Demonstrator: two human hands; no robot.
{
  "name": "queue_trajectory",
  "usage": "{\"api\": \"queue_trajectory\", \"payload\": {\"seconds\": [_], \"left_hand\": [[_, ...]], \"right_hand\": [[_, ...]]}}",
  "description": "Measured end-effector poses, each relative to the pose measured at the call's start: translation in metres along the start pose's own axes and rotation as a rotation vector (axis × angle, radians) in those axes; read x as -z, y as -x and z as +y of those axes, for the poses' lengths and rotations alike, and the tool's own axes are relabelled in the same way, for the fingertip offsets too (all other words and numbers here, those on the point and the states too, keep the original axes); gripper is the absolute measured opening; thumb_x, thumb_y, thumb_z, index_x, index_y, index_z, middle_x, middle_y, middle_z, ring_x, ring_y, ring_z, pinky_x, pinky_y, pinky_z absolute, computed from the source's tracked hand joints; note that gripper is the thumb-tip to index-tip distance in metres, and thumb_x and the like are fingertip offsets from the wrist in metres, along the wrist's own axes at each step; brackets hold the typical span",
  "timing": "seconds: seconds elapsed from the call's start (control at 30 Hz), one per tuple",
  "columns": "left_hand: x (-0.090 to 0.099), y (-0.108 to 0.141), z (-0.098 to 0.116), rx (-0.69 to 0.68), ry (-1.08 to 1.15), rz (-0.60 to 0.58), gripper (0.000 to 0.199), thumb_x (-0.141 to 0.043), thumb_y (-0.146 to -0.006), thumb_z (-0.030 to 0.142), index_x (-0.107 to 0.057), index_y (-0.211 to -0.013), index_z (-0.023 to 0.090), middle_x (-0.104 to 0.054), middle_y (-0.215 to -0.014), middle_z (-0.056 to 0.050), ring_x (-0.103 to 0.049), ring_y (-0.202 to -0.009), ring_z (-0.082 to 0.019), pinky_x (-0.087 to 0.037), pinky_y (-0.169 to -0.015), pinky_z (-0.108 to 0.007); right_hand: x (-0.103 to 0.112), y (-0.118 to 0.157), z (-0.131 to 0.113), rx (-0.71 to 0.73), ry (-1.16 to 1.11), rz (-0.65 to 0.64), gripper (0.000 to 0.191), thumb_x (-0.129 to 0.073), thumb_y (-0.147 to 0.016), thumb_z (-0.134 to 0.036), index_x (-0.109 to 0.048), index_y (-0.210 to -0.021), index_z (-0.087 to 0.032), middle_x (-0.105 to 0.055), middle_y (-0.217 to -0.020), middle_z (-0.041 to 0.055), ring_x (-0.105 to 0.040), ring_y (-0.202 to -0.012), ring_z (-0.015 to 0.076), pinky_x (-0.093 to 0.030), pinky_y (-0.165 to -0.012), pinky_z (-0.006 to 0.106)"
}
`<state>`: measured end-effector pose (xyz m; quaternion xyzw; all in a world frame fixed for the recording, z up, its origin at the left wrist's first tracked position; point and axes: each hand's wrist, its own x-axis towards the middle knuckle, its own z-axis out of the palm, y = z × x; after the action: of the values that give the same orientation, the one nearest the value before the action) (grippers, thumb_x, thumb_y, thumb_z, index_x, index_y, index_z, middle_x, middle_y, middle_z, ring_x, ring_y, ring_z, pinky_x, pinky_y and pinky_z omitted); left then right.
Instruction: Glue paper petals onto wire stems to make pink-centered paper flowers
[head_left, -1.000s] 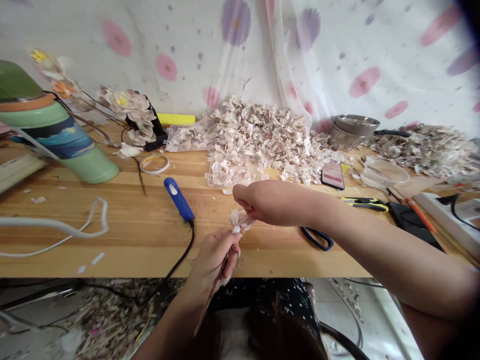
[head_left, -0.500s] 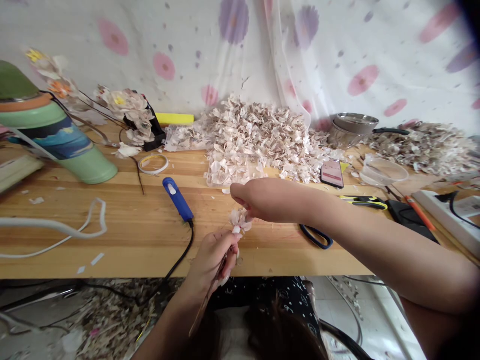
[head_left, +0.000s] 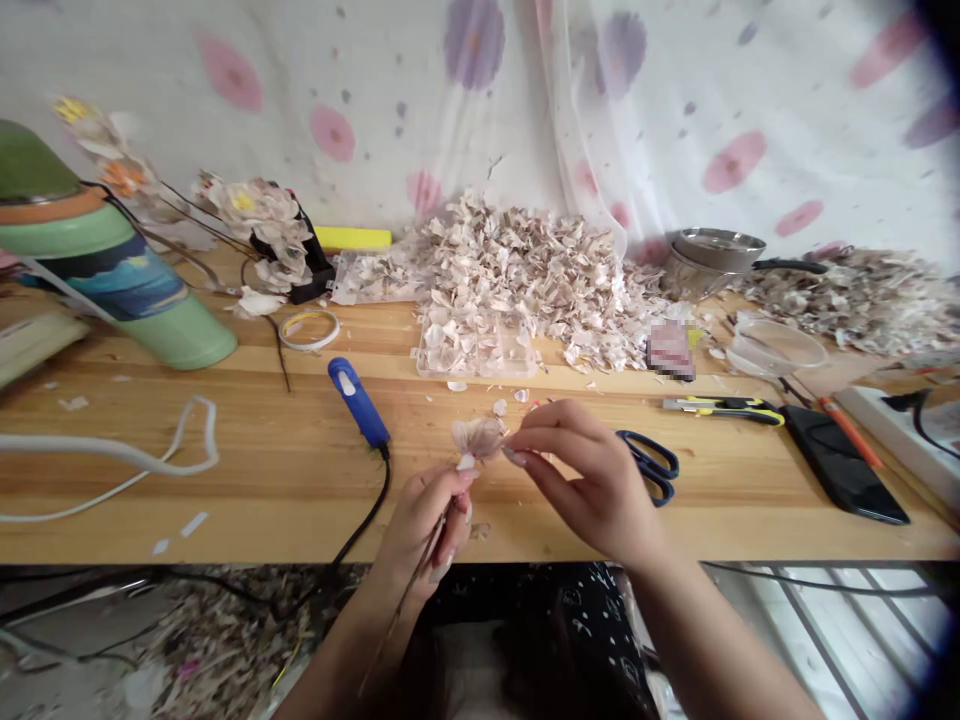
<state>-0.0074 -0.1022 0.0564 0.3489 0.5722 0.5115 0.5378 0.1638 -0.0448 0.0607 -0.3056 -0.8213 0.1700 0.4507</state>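
Observation:
My left hand (head_left: 426, 515) is closed around a thin brown flower stem (head_left: 405, 592), which slants down toward my lap. Above its thumb stands the handmade flower (head_left: 478, 436), with pale pinkish petals and a white wrapped base. From the right, my right hand (head_left: 596, 480) pinches with thumb and forefinger at the flower's right edge, on what looks like a petal; the fingertips partly cover it. Just behind the flower, a few loose petals (head_left: 500, 408) lie on the wooden table (head_left: 300, 520). Dark blue scissors (head_left: 651, 455) rest beyond my right hand.
A blue corded tool (head_left: 358, 402) lies left of my hands. Behind are a clear compartment box (head_left: 517, 352) and a big petal heap (head_left: 517, 260). A utility knife (head_left: 724, 407) and black phone (head_left: 844, 465) lie right; a green tumbler (head_left: 161, 300) leans at left.
My right hand has come back from near the compartment box toward me and turned, its fingertips now at the flower's edge. The scissors and black phone are more uncovered. My left hand keeps the stem.

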Motion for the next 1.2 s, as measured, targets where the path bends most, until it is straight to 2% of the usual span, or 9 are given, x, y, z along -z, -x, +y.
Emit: {"api": "queue_trajectory", "payload": {"seconds": [0.13,0.23,0.33,0.43,0.7,0.93,1.2], "left_hand": [[0.002,0.003,-0.004,0.039,-0.015,-0.041,0.013,-0.066,-0.072,0.031,-0.064,-0.065,0.021,-0.056,-0.047,0.000,-0.052,-0.045,-0.015,-0.040,-0.046,-0.024],[0.002,0.000,-0.009,0.080,0.029,-0.078,0.015,-0.066,-0.071,0.031,-0.061,-0.063,0.020,-0.051,-0.042,0.002,-0.043,-0.038,-0.011,-0.036,-0.043,-0.023],[-0.001,-0.011,-0.017,0.167,0.098,-0.178,0.029,-0.063,-0.071,0.037,-0.051,-0.051,0.020,-0.038,-0.030,0.006,-0.026,-0.027,-0.006,-0.020,-0.035,-0.021],[-0.004,-0.021,-0.024,0.202,0.140,-0.230,0.037,-0.061,-0.068,0.042,-0.042,-0.044,0.022,-0.029,-0.023,0.007,-0.016,-0.022,-0.003,-0.009,-0.033,-0.021],[0.000,-0.015,-0.024,0.205,0.119,-0.241,0.036,-0.064,-0.071,0.041,-0.045,-0.048,0.020,-0.034,-0.024,0.007,-0.021,-0.022,-0.003,-0.012,-0.032,-0.018],[-0.004,-0.007,-0.019,0.248,0.081,-0.251,0.037,-0.066,-0.069,0.044,-0.046,-0.048,0.020,-0.035,-0.025,0.008,-0.021,-0.022,-0.003,-0.010,-0.030,-0.016],[-0.004,-0.004,-0.020,0.240,0.066,-0.266,0.037,-0.065,-0.068,0.044,-0.047,-0.048,0.020,-0.037,-0.026,0.007,-0.023,-0.021,-0.004,-0.011,-0.028,-0.016]], "right_hand": [[-0.020,0.011,0.002,-0.047,-0.054,0.091,0.016,-0.062,-0.089,-0.007,-0.070,-0.098,-0.017,-0.066,-0.089,0.0068,-0.064,-0.085,0.0163,-0.054,-0.076,0.031],[-0.022,0.011,0.002,-0.132,-0.087,0.128,0.015,-0.062,-0.089,-0.009,-0.071,-0.097,-0.018,-0.067,-0.087,0.0057,-0.064,-0.080,0.0154,-0.054,-0.072,0.030],[-0.022,0.013,-0.001,-0.225,-0.160,0.159,0.012,-0.064,-0.089,-0.013,-0.072,-0.094,-0.019,-0.068,-0.085,0.0044,-0.064,-0.077,0.0150,-0.053,-0.065,0.027],[-0.023,0.017,-0.007,-0.263,-0.205,0.252,0.011,-0.065,-0.087,-0.013,-0.072,-0.091,-0.021,-0.067,-0.082,0.0030,-0.062,-0.073,0.0148,-0.051,-0.062,0.027],[-0.029,0.027,-0.027,-0.164,-0.010,0.308,0.025,-0.061,-0.086,-0.003,-0.070,-0.101,-0.020,-0.065,-0.087,0.0053,-0.064,-0.080,0.0170,-0.053,-0.069,0.030],[-0.027,0.027,-0.027,-0.128,-0.036,0.280,0.028,-0.061,-0.085,0.000,-0.069,-0.103,-0.020,-0.065,-0.089,0.0056,-0.063,-0.082,0.0164,-0.053,-0.071,0.030],[-0.024,0.033,-0.032,-0.104,-0.039,0.307,0.037,-0.060,-0.084,0.000,-0.068,-0.110,-0.025,-0.065,-0.087,0.0052,-0.064,-0.081,0.0189,-0.055,-0.068,0.034]]}}
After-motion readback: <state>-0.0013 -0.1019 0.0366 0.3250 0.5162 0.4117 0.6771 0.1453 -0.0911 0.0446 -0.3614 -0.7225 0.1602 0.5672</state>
